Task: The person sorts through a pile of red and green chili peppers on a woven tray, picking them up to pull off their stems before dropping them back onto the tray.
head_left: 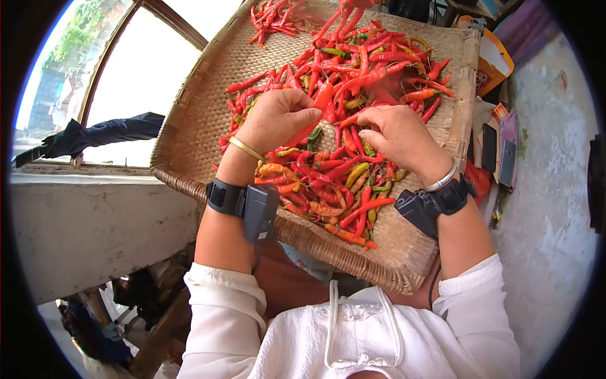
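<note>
A big heap of chili peppers (pixel 319 174), mostly red with some orange, yellow and green ones, lies in a shallow woven bamboo tray (pixel 189 126). Above the heap, my left hand (pixel 274 120) is closed, thumb against forefinger, on a red chili pepper (pixel 324 96). My right hand (pixel 404 136) is just to the right, its fingers pinched together where a thin red pepper (pixel 352 119) meets the fingertips. Part of that grip is hidden by the fingers. Each wrist carries a bracelet and a strapped black device.
A smaller group of red peppers (pixel 278 20) lies at the tray's far left corner. A dark folded umbrella (pixel 107 134) rests by the window on the left. Phones (pixel 507 162) and an orange box (pixel 495 60) are beside the tray's right edge, near the wall (pixel 549 189).
</note>
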Demonstrator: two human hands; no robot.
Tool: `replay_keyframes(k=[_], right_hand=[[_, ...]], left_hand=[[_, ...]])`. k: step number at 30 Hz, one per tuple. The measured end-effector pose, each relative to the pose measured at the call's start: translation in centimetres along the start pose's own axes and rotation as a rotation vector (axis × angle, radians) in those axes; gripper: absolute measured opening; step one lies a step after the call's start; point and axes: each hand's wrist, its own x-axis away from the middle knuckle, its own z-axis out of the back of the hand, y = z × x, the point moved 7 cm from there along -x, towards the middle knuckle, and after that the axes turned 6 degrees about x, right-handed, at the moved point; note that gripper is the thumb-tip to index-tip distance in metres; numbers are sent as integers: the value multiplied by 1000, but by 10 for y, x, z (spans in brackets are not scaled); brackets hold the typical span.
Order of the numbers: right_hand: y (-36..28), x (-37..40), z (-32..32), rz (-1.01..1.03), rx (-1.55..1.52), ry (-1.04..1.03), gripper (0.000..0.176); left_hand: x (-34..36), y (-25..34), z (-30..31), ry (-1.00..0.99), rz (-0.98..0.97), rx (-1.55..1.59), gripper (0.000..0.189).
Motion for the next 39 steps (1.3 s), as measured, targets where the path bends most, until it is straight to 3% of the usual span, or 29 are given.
replay_keyframes(k=[3, 6, 7, 10, 12, 15, 21, 24, 27, 28, 30, 33, 36, 39], right_hand=[[-2, 2, 0, 19, 52, 15, 18], [-4, 3, 6, 5, 11, 53, 18], [-5, 3, 7, 12, 25, 67, 17], [-5, 2, 5, 32, 68, 68, 15], [-4, 2, 4, 37, 95, 54, 14], [-5, 4, 3, 62, 127, 75, 14], [-7, 2, -3, 81, 121, 54, 14], [-7, 2, -2, 76, 124, 67, 14], [-8, 0, -1, 48, 108, 62, 14], [-9, 0, -1, 62, 75, 74, 14], [-13, 0, -3, 77, 43, 82, 15], [-15, 0, -2, 77, -110, 116, 17], [-12, 0, -7, -19, -97, -36, 19], [-9, 0, -9, -29, -112, -60, 17]], left_hand=[[-12, -6, 18, 115, -34, 116, 16], [-20, -11, 39, 408, -128, 584, 32], [-23, -17, 41, 396, -151, 465, 41], [-19, -22, 24, 167, -119, -469, 35], [-9, -48, 5, -64, 248, -838, 36], [-6, -71, -6, -172, 323, -893, 32], [-15, -58, -8, -19, 129, -931, 30], [-11, -27, -4, 73, -8, -734, 23], [-2, -9, 14, 260, -3, -30, 16], [-3, -9, 14, 257, -4, -30, 16], [-4, -12, 8, 162, -9, 445, 11], [-3, -13, 1, 84, 76, 508, 10], [-12, -30, 9, 70, 148, 489, 9], [-21, -39, 40, 387, -58, 1112, 13]])
